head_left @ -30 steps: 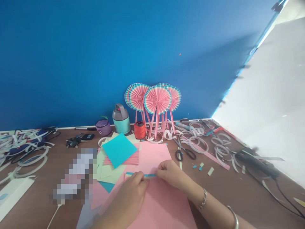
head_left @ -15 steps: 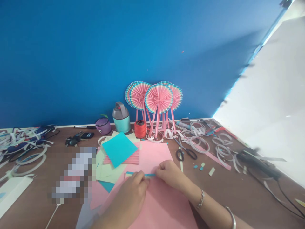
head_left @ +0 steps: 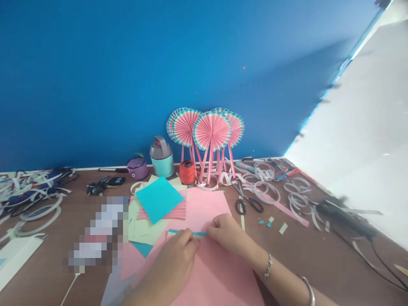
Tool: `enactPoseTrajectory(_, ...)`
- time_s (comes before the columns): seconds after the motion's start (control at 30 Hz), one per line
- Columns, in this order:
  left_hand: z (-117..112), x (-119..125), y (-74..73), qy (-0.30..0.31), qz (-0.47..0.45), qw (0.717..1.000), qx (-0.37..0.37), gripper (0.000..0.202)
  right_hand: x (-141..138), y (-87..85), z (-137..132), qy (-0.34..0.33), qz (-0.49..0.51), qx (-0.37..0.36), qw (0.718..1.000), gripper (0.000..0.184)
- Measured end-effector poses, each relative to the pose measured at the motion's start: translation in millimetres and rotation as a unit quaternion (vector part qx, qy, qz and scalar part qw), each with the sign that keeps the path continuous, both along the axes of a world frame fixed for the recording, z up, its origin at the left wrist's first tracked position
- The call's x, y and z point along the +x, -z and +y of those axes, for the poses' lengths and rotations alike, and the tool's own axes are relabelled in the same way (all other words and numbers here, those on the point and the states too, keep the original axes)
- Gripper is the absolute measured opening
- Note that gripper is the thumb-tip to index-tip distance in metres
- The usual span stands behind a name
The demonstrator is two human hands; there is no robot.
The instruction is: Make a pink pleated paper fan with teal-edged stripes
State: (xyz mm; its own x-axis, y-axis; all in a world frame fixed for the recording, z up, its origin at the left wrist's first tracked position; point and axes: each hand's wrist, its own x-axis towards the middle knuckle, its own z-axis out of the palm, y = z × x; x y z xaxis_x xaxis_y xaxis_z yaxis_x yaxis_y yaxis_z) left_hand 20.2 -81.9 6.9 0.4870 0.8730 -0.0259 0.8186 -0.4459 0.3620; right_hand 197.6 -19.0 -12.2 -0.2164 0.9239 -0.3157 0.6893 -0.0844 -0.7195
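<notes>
A large pink paper sheet [head_left: 216, 276] lies on the brown table in front of me. Along its far folded edge runs a thin turquoise strip [head_left: 188, 232]. My left hand [head_left: 174, 263] pinches that edge near the middle, fingers curled closed on the paper. My right hand [head_left: 228, 233] presses and pinches the same edge just to the right, fingers bent over it. A bracelet and a bangle sit on my right wrist.
A turquoise square [head_left: 159, 199] lies on pale green and pleated pink paper. Pink paper fans [head_left: 208, 131] stand at the blue wall, beside a red thread spool [head_left: 187, 172] and a teal bottle [head_left: 162, 158]. Scissors [head_left: 247, 203], white paper rings and a black glue gun [head_left: 344, 216] lie right.
Both hands stay at the folded edge of the pink sheet; only the view has shifted slightly.
</notes>
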Motion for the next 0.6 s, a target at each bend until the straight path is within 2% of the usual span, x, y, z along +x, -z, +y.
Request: enactPoseTrajectory(0.6, 0.5, -0.8, 1.0, 0.001, -0.012, 1.0, 0.002, 0.034, 2.4, -1.2, 1.0, 0.004, 0.062, -0.03, 0.998, 0.019)
